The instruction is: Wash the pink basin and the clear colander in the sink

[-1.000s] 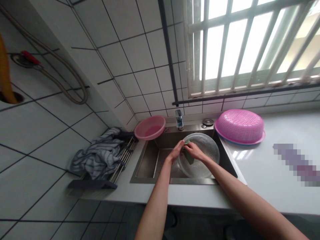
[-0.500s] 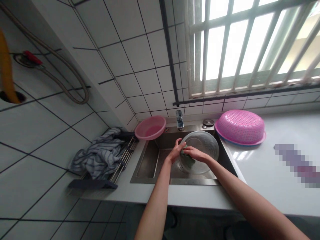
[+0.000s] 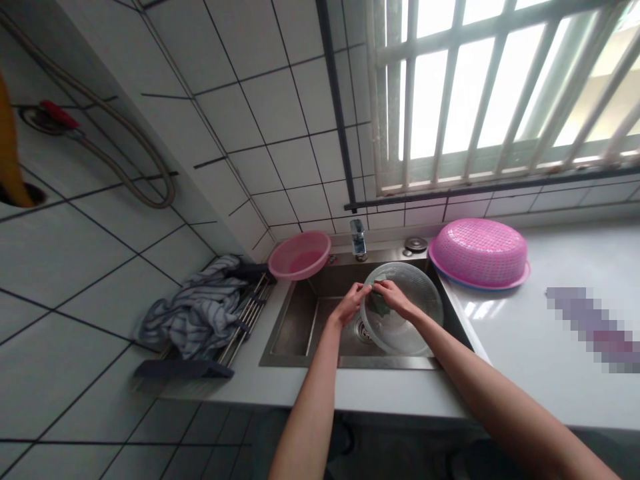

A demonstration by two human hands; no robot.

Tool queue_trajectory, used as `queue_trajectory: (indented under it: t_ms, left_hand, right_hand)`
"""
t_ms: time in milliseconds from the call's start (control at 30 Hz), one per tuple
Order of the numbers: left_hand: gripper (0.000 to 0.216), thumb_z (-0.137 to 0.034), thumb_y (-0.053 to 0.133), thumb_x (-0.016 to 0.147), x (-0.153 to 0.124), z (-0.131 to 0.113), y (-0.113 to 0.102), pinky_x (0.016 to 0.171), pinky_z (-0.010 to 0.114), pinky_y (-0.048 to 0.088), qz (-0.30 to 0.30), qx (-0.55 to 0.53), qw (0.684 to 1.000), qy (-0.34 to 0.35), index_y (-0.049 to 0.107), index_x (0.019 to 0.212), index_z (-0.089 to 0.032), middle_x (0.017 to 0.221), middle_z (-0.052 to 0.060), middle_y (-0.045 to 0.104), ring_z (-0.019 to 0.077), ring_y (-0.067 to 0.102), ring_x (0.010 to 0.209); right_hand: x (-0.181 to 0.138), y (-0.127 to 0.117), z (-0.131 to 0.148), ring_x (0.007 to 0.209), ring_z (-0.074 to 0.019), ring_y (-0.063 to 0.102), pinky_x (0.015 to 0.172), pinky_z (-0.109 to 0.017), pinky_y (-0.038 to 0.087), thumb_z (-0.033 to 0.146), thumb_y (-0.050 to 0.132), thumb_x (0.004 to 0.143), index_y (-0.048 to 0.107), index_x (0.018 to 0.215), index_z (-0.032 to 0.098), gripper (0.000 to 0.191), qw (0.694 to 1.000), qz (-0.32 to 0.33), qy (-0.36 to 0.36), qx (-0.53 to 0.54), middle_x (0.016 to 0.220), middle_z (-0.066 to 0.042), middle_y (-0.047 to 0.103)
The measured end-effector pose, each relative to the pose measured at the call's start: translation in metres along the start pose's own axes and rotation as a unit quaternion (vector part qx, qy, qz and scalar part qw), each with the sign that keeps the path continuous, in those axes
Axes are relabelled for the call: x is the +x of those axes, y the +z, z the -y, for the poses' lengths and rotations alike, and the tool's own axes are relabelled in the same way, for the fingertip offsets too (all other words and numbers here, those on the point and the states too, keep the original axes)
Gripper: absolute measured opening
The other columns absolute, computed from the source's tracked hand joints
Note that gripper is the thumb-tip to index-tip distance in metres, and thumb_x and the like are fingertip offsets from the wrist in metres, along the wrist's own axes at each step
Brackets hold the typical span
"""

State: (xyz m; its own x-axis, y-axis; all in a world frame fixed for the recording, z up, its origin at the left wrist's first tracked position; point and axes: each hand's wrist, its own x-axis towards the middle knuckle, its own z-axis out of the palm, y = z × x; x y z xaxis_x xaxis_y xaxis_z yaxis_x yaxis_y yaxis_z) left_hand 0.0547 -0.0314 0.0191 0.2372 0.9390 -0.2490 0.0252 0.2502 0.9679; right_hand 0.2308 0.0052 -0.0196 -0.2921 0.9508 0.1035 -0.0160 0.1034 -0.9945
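A round translucent plastic basin [image 3: 415, 327] with a fine-patterned wall is held tilted over the steel sink [image 3: 295, 327]. My left hand [image 3: 351, 303] is closed on the basin's left rim. Inside the basin my right hand [image 3: 395, 298] grips a greenish cloth [image 3: 381, 303], pressed near the same rim, close to the left fingertips. Part of the cloth is hidden by the right fingers. Below the basin's left edge shows the sink drain [image 3: 364, 331].
The faucet [image 3: 359, 240] stands behind the sink, beside a pink basin [image 3: 300, 257]. An upturned pink colander [image 3: 480, 253] lies on the right counter. Striped fabric [image 3: 195, 310] covers a metal rack [image 3: 245, 320] at left. A drain cover [image 3: 416, 245] sits at the sink's back edge.
My right hand and the cloth have moved up along the basin's inner left side. The left fingers have drawn in on the rim, and the basin has shifted slightly right and down.
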Motion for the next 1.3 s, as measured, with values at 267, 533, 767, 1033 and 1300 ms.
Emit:
queue_trajectory:
  t_ms: [267, 533, 767, 1033, 1300]
  left_hand:
    - [0.075, -0.067, 0.073, 0.086, 0.007, 0.005, -0.001, 0.127, 0.047, 0.029, 0.030, -0.005, 0.999, 0.045, 0.061, 0.143, -0.020, 0.153, 0.014, 0.060, 0.0335, 0.047, 0.148]
    - [0.081, -0.073, 0.066, 0.090, 0.009, 0.009, -0.003, 0.124, 0.052, 0.036, 0.056, -0.016, 0.997, 0.049, 0.056, 0.152, -0.022, 0.147, 0.014, 0.065, 0.0353, 0.052, 0.144]
    - [0.078, -0.073, 0.071, 0.086, 0.009, 0.008, -0.004, 0.127, 0.051, 0.029, 0.053, 0.033, 0.995, 0.083, 0.066, 0.142, -0.018, 0.148, 0.015, 0.064, 0.0351, 0.051, 0.143]
    - [0.077, -0.074, 0.066, 0.090, 0.011, 0.012, -0.001, 0.130, 0.052, 0.025, 0.046, -0.014, 0.996, 0.071, 0.063, 0.145, -0.021, 0.155, 0.013, 0.059, 0.0353, 0.046, 0.150]
    - [0.078, -0.075, 0.067, 0.088, 0.010, 0.008, -0.004, 0.131, 0.050, 0.023, 0.039, 0.017, 0.995, 0.086, 0.067, 0.142, -0.020, 0.157, 0.012, 0.058, 0.0350, 0.045, 0.151]
  right_hand:
    - [-0.002, 0.017, -0.007, 0.083, -0.0223, 0.062, 0.079, -0.033, 0.049, 0.048, 0.063, 0.085, 0.073, 0.086, 0.017, 0.033, 0.997, 0.068, -0.027, -0.023, 0.088, -0.006, 0.074]
    - [-0.001, 0.005, -0.005, 0.079, -0.0214, 0.061, 0.074, -0.031, 0.049, 0.053, 0.063, 0.087, 0.072, 0.086, 0.016, 0.038, 0.998, 0.064, -0.004, -0.001, 0.083, -0.006, 0.071]
    - [-0.006, 0.018, -0.012, 0.078, -0.0213, 0.061, 0.075, -0.032, 0.050, 0.044, 0.068, 0.085, 0.071, 0.083, 0.016, 0.028, 0.989, 0.131, -0.021, -0.059, 0.085, -0.007, 0.072]
    - [-0.002, 0.003, -0.006, 0.076, -0.0195, 0.059, 0.072, -0.030, 0.049, 0.051, 0.063, 0.088, 0.072, 0.085, 0.016, 0.036, 0.999, 0.039, -0.017, -0.023, 0.080, -0.005, 0.070]
    - [-0.003, 0.014, -0.009, 0.075, -0.0199, 0.058, 0.069, -0.029, 0.047, 0.052, 0.064, 0.086, 0.071, 0.083, 0.016, 0.037, 0.997, 0.067, -0.020, -0.029, 0.081, -0.005, 0.071]
